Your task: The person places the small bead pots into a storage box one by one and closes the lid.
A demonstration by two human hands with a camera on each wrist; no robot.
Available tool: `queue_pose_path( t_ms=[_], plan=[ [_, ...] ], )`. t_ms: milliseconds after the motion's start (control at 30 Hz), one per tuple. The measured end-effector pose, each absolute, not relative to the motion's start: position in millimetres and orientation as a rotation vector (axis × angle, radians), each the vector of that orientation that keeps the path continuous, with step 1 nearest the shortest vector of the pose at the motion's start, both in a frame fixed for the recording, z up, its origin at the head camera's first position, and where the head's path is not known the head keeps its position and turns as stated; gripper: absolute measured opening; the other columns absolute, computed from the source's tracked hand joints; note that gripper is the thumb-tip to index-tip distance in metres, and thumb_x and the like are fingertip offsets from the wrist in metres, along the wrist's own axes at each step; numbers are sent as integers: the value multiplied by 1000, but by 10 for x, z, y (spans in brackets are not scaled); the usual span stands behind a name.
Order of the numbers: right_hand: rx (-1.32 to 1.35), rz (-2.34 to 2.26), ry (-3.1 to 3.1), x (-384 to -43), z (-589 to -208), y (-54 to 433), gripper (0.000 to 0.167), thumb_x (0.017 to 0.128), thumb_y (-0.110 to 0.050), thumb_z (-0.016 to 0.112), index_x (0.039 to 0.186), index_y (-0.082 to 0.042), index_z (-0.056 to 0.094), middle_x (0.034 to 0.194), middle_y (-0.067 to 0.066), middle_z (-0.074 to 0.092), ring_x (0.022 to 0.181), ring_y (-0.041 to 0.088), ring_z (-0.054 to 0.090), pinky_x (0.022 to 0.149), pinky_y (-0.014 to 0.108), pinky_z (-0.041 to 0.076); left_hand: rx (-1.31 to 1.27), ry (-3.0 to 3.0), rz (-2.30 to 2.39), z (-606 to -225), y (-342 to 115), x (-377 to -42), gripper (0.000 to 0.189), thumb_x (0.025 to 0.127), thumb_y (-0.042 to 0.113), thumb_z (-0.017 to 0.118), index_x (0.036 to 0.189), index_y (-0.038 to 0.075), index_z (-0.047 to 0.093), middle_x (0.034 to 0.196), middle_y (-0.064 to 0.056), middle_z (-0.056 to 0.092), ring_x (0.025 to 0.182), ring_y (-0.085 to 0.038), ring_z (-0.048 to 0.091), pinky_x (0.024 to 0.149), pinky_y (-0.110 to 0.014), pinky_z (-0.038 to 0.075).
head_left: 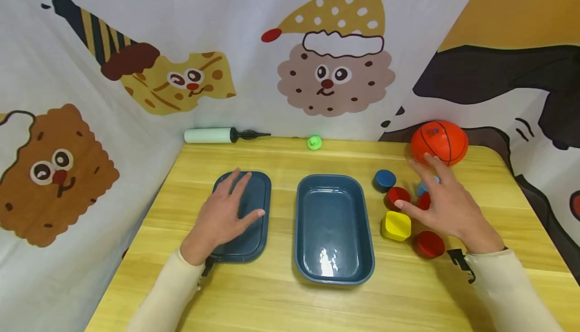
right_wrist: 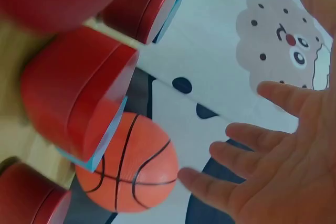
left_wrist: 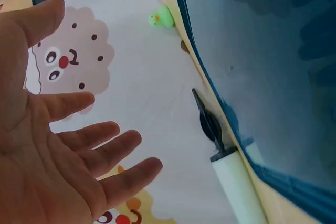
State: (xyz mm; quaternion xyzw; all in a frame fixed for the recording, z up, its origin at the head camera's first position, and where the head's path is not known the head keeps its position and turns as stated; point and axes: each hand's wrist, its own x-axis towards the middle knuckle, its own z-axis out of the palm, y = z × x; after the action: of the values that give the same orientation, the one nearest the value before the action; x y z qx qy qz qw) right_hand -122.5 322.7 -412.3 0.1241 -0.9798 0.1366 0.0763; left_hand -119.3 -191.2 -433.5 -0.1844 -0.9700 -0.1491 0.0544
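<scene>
My left hand (head_left: 222,216), fingers spread and holding nothing, hovers over a dark blue rectangular lid (head_left: 257,216) on the left of the table. In the left wrist view the lid (left_wrist: 262,66) fills the right side, apart from the fingers. With fingers also spread, my right hand (head_left: 448,211) is above a group of small blocks and holds none of them. Around it are a blue block (head_left: 384,180), a red block (head_left: 397,197), a yellow block (head_left: 396,225) and another red block (head_left: 429,245). Further red and light blue pieces are partly hidden beneath that hand.
Between the hands stands a dark blue rectangular container (head_left: 333,226), open at the top. An orange toy basketball (head_left: 438,142) lies at the back right. A green rubber duck (head_left: 314,142) and a pale hand pump (head_left: 210,135) are along the back edge, by the cartoon-printed cloth (head_left: 254,80).
</scene>
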Motion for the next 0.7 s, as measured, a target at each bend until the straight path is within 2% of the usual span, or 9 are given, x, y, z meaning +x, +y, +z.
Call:
queue_pose_path(
  t_ms=[67, 300, 333, 533, 567, 700],
  plan=[
    [346, 444, -2923, -1208, -4114, 3274, 95, 87, -54, 82, 163, -15, 40, 169, 25, 29, 139, 56, 40, 95, 84, 44, -573, -2923, -529, -4337, -1893, -1177, 90, 97, 58, 71, 166, 14, 33, 170, -22, 32, 148, -46, 45, 100, -62, 56],
    [320, 575, -2842, -1168, -4153, 3477, 74, 89, -31, 86, 151, -7, 54, 155, 28, 45, 134, 52, 45, 97, 81, 42, -597, -2911, -742, -4362, -1811, -1158, 76, 101, 49, 70, 163, 16, 40, 166, -18, 39, 142, -43, 53, 103, -61, 54],
    [317, 584, -2836, -1168, -4164, 3516, 71, 89, -30, 86, 149, -7, 55, 153, 28, 47, 130, 51, 49, 95, 74, 49, -598, -2905, -772, -4368, -1792, -1158, 74, 101, 47, 70, 162, 15, 42, 164, -18, 41, 141, -42, 55, 103, -61, 54],
    [265, 677, -2841, -1181, -4247, 3738, 62, 93, -29, 83, 144, -3, 59, 149, 28, 52, 129, 52, 49, 96, 72, 46, -553, -2852, -1029, -4389, -1665, -1123, 58, 102, 38, 72, 152, 14, 55, 146, -14, 60, 122, -34, 67, 91, -51, 59],
    [251, 702, -2843, -1176, -4261, 3765, 61, 94, -28, 82, 144, -2, 59, 149, 29, 52, 132, 53, 47, 97, 77, 40, -548, -2845, -1100, -4395, -1643, -1113, 56, 102, 36, 73, 150, 15, 56, 143, -14, 62, 120, -33, 68, 89, -49, 59],
    [185, 731, -2844, -1149, -4313, 3894, 57, 96, -28, 80, 143, -1, 60, 148, 29, 53, 132, 54, 48, 95, 76, 43, -553, -2826, -1365, -4468, -1548, -1070, 51, 102, 28, 73, 149, 16, 57, 138, -15, 65, 119, -32, 68, 91, -45, 61]
  ],
)
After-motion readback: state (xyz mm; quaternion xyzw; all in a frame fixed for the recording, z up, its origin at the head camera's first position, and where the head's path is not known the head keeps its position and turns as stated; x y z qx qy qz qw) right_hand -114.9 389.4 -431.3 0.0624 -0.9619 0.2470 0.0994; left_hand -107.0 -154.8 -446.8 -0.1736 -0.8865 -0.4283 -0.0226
